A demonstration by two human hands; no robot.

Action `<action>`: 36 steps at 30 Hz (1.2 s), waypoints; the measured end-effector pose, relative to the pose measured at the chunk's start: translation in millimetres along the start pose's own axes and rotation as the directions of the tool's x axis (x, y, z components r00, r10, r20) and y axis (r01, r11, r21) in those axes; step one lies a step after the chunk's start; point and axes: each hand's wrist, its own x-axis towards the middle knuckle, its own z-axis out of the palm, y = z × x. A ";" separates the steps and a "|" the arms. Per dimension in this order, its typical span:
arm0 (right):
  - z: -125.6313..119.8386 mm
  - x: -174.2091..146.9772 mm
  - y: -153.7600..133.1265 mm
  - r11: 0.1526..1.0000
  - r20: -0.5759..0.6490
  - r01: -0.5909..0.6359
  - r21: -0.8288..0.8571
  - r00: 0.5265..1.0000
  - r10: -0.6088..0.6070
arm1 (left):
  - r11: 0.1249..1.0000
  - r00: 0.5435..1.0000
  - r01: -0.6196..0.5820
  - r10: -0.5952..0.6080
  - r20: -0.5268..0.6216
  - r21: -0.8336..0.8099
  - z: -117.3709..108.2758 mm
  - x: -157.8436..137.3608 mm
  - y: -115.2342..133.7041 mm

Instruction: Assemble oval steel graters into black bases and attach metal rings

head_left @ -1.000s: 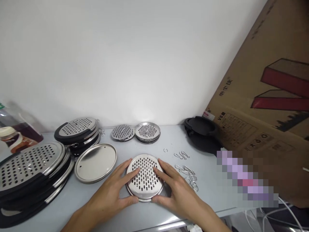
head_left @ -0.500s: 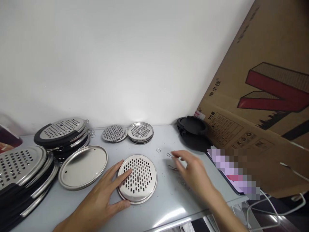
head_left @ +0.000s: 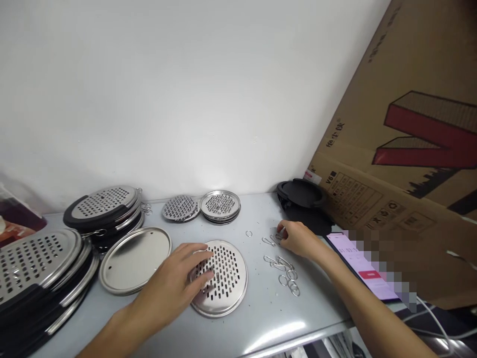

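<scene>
A round metal grater plate [head_left: 229, 286] with rows of slots lies on the grey tabletop. My left hand [head_left: 182, 278] is over its left side, fingers apart and curved, holding nothing; whether the fingertips touch the plate I cannot tell. Farther right, my right hand [head_left: 298, 238] pinches at a small wire clip [head_left: 278, 237], its far end hidden by the fingers. Beside that lie other wire clips [head_left: 268, 241]. Several clips and rings [head_left: 283, 281] are scattered nearer to me, and a single ring [head_left: 249, 233] lies apart.
Stacked black-rimmed graters [head_left: 33, 258] stand at left, with another stack [head_left: 104, 204] behind. Plain round metal plates [head_left: 134, 261] lie beside them. Small grater discs [head_left: 219, 205] rest near the wall. Black round parts [head_left: 301, 194], a phone [head_left: 357, 258] and a cardboard box [head_left: 372, 199] occupy the right.
My right hand has moved right and slightly away from me, uncovering the clips and rings. My left hand's fingers have drawn in over the plate. The whole view has shifted slightly.
</scene>
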 end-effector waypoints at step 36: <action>-8.1 -32.1 -2.7 0.953 -0.185 0.089 0.291 0.982 -0.035 | 0.985 0.919 -0.112 0.053 0.390 0.132 47.7 150.6 64.3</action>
